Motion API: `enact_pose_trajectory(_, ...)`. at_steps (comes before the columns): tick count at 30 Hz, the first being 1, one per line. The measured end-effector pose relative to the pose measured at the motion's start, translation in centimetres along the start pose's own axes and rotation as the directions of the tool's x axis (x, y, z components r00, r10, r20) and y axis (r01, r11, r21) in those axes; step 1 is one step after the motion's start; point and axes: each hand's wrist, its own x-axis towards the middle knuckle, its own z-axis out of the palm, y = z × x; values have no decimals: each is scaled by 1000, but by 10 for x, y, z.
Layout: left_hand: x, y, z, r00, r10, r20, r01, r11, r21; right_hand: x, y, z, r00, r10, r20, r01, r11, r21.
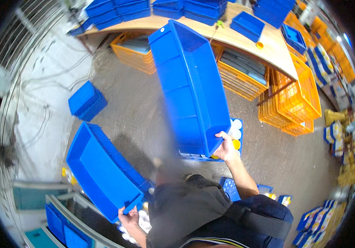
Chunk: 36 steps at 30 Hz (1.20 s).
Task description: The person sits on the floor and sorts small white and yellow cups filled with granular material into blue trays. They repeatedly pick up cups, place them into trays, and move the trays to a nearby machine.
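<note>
My right hand (226, 148) grips the near end of a long blue plastic bin (181, 95), thumb over its rim. That bin is lifted and tilted, its far end reaching up toward the worktable. At lower left, my left hand (130, 218) holds the near corner of a second blue bin (101, 171), fingers closed on the rim. This one's hollow inside faces me, with nothing visible in it. Partly hidden behind the right bin is a blue crate (241, 153) with white round pieces (236, 129) and a yellow one (236, 144).
A wooden worktable (283, 58) carries several blue bins (247, 25). Orange crates (297, 89) stack at its right end; others (243, 76) sit beneath. On the floor at left stands a blue box (87, 100). White pieces (143, 219) lie near my left hand.
</note>
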Motion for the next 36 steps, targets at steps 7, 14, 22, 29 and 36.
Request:
enact_pose_trajectory(7,151,43,200,982,-179,61,134,887,441,66,-19,2,865,-462,-197,488,866,110)
enact_pose_trajectory(14,206,35,365,965,-226,131,97,775,625,99,-37,21,732,-555,-396,652,739,169)
enact_pose_trajectory(22,264,-20,502,905,-398,149,164,651,741,146,-166,36,606,-659,-446,774,617,140)
enact_pose_trajectory(29,258,-134,629,862,-325,389,7,774,633,273,-484,15,526,-674,-519,814,575,79)
enact_pose_trajectory(36,228,-228,752,852,-194,487,-122,830,545,386,-724,36,530,-638,-558,831,522,193)
